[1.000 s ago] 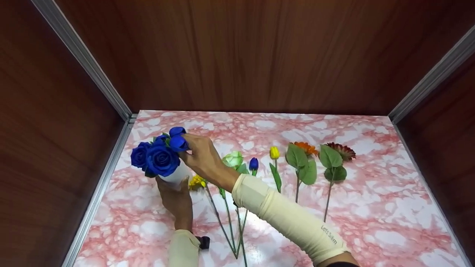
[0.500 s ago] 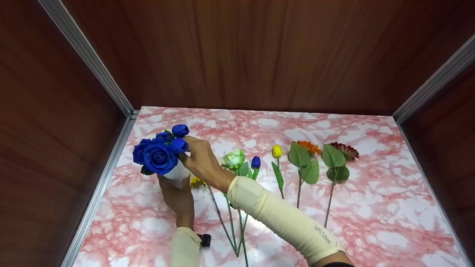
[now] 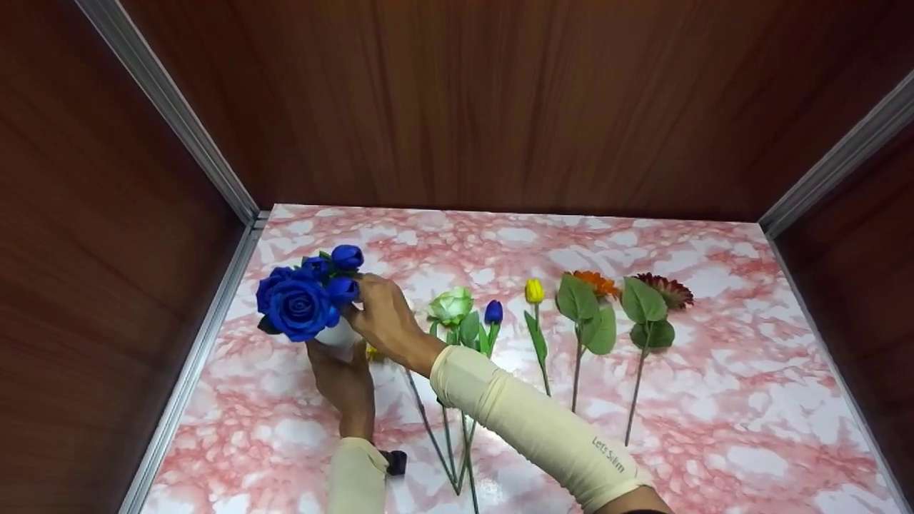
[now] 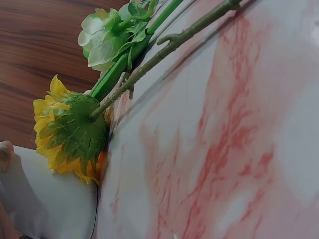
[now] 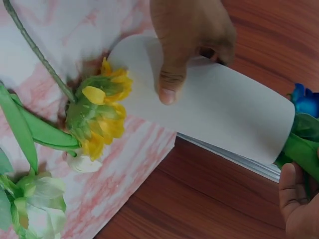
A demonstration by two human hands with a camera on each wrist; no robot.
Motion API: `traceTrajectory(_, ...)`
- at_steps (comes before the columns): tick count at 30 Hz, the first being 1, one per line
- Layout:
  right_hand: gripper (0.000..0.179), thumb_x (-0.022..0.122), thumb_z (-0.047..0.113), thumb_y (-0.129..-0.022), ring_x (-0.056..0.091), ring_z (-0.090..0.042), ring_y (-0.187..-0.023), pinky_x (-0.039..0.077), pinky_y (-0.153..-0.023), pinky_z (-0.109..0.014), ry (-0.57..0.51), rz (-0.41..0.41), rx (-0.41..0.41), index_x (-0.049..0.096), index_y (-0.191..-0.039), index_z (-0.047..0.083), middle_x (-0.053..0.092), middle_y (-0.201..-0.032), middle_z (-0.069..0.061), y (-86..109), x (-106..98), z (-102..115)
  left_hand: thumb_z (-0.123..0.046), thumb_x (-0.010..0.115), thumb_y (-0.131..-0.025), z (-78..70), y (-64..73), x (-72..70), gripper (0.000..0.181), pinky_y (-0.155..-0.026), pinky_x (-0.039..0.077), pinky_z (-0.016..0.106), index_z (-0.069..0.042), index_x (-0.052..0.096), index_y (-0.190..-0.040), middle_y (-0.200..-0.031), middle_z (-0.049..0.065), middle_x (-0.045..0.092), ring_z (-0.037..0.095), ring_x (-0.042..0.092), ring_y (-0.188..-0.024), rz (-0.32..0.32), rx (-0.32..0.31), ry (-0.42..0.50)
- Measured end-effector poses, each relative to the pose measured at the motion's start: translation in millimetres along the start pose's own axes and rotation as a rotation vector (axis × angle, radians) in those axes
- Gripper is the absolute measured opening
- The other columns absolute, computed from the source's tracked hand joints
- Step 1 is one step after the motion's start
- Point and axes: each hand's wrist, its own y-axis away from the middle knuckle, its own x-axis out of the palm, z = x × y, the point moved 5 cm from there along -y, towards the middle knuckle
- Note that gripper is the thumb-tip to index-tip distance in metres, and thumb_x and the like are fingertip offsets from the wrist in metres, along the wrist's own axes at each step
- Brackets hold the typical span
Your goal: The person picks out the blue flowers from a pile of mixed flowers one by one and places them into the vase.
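Note:
My left hand (image 3: 345,385) grips a white vase (image 3: 335,341) low on its body, with the thumb across its side in the right wrist view. The vase (image 5: 224,109) stands on the table, and blue roses (image 3: 298,308) and blue tulips (image 3: 348,257) fill its mouth. At the rim my right hand (image 3: 385,318) pinches a blue tulip (image 3: 343,289) just below its bloom. Green leaves (image 5: 303,152) lie by its fingers there. A yellow sunflower (image 4: 75,132) lies against the base of the vase.
Right of the vase lie a pale green rose (image 3: 451,307), another blue tulip (image 3: 493,312), a yellow tulip (image 3: 534,291), an orange flower (image 3: 596,283) and a dark red flower (image 3: 665,289). Brown wood-grain panels (image 3: 457,107) enclose the marbled table (image 3: 757,400).
My right hand has moved down slightly, and the blue tulip in it sits lower at the vase's mouth. The blue roses have shifted a little. My left hand keeps its grip on the vase.

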Motion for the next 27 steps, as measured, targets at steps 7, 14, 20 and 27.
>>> traceTrajectory(7,0.005,0.066,0.012,-0.09,0.064,-0.009,-0.09,0.047,-0.08,-0.017,-0.047,0.012,0.018,0.07,-0.092,0.009,0.07,-0.093,-0.001,2.8,-2.2,-2.9,-0.014,0.075,-0.082,-0.5,0.1,2.4,0.083,-0.1,0.039,0.048,-0.014,0.029,-0.151,-0.134,0.016,0.052,0.03,0.052,-0.119,0.018,-0.016,0.004)
traceTrajectory(14,0.027,0.064,0.005,-0.09,0.063,-0.015,-0.102,0.051,-0.081,-0.021,-0.2,0.004,0.088,0.064,-0.117,0.003,0.067,-0.111,-0.009,20.6,-15.4,-12.0,-0.02,0.08,-0.079,1.3,-2.0,-1.2,0.087,-0.097,0.04,0.05,-0.013,0.031,-0.15,-0.132,0.018,0.054,0.034,0.054,-0.116,0.003,-0.024,-0.039)
traceTrajectory(20,0.029,0.064,0.005,-0.09,0.064,-0.023,-0.102,0.051,-0.081,-0.024,-0.271,-0.022,0.188,0.063,-0.119,0.0,0.067,-0.113,-0.012,44.9,-28.6,-30.9,-0.022,0.08,-0.079,0.9,-2.8,-2.5,0.086,-0.098,0.039,0.051,-0.014,0.032,-0.149,-0.133,0.016,0.053,0.032,0.052,-0.117,0.018,0.028,0.009)
traceTrajectory(27,0.028,0.065,0.009,-0.091,0.064,-0.028,-0.101,0.053,-0.082,-0.035,-0.281,-0.096,0.271,0.064,-0.117,0.0,0.067,-0.113,-0.012,78.7,-51.0,-57.0,-0.024,0.08,-0.079,2.4,-1.7,0.2,0.087,-0.101,0.037,0.051,-0.019,0.03,-0.15,-0.136,0.013,0.051,0.031,0.049,-0.122,0.048,-0.039,0.005)
